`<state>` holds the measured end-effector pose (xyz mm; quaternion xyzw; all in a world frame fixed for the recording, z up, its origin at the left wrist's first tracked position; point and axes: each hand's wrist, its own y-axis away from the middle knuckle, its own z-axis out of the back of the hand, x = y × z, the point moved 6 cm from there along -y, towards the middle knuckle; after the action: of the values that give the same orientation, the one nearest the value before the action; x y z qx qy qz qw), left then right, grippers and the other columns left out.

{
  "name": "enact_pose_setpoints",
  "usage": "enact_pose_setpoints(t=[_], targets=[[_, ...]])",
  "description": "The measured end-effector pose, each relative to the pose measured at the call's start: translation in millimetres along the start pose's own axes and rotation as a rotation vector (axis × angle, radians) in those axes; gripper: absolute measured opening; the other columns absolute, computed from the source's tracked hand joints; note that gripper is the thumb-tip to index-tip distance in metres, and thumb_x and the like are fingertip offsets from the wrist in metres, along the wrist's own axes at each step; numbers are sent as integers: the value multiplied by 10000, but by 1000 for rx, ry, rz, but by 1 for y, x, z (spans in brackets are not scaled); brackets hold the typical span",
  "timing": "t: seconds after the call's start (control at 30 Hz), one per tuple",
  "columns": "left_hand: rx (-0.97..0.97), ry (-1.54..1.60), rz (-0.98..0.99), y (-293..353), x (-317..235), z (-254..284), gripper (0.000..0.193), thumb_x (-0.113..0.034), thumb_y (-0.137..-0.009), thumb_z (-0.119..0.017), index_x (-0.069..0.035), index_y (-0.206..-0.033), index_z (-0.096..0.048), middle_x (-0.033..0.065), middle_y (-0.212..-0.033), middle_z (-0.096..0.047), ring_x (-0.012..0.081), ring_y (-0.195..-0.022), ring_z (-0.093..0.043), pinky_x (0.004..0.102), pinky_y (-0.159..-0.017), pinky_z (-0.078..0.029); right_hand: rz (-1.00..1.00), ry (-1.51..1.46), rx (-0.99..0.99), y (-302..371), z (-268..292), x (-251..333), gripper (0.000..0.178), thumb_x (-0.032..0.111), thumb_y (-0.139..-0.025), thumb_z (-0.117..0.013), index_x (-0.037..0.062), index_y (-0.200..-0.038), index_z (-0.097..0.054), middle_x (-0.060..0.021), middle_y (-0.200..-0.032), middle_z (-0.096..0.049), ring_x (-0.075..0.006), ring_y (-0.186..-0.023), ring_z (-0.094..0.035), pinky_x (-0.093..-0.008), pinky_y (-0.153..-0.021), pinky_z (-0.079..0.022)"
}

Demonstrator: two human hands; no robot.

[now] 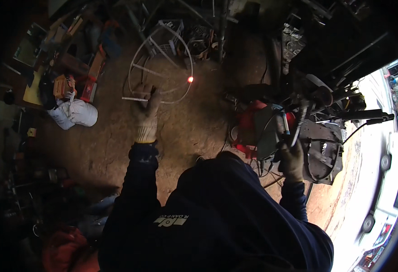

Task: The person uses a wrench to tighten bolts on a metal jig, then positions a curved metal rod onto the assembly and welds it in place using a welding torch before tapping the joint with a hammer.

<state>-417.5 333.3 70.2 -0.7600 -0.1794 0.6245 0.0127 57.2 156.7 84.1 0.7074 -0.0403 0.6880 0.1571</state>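
Ahead of me to the left is a round metal frame (161, 102), a hoop of thin rod with straight crossbars. One spot on its right side (190, 79) glows orange-red. My left hand (149, 109), in a pale knit glove with a yellow cuff, is closed on the frame's near edge by a short straight bar. My right hand (292, 164), also gloved, is closed round a pale curved handle-like thing (300, 124) at the cluttered bench on the right. Its exact kind is too dark to tell. Close beside it stands a light blue and white cylinder (280, 119).
A dark metal plate (319, 152) and a red object (249, 118) lie around my right hand, with cables below. To the left are a white sack (76, 113) and an orange box (63, 86). A crate (169, 45) stands behind the frame. A white vehicle (385, 195) is outside at right.
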Motion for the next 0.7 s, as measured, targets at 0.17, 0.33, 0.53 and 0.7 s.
enact_pose_setpoints(t=[0.17,0.33,0.53,0.7], targets=[[-47,483,94,-65,-12,-23,541,24,-904,-719,-36,-1400,-512,108,-1275,-613,174,-1153,-608,337,-980,-550,-257,103,-61,-13,-33,-100,339,355,-1045,-597,28,-1135,-609,-28,-744,-604,-107,-532,-557,-272,-454,-448],[125,-161,-178,-156,-24,-45,549,0,-932,-694,-14,-1426,-454,151,-1350,-585,246,-1219,-607,372,-1059,-544,-441,146,-191,-55,-63,-149,379,399,-1041,-586,26,-1102,-612,-35,-746,-591,-123,-515,-546,-296,-438,-441],[151,271,-96,-285,-30,-115,607,-93,-883,-797,14,-1375,-458,174,-1348,-582,251,-1204,-616,397,-1061,-546,-345,442,-202,-203,-87,-158,336,354,-990,-640,24,-1052,-652,-91,-803,-659,-178,-611,-644,-369,-572,-521],[210,23,-255,-391,-36,-178,710,-144,-821,-875,22,-1362,-445,191,-1322,-549,289,-1197,-618,426,-1056,-565,-121,588,-276,-341,-113,-105,346,333,-964,-672,0,-1053,-641,-178,-910,-702,-329,-884,-698,-446,-789,-525]])
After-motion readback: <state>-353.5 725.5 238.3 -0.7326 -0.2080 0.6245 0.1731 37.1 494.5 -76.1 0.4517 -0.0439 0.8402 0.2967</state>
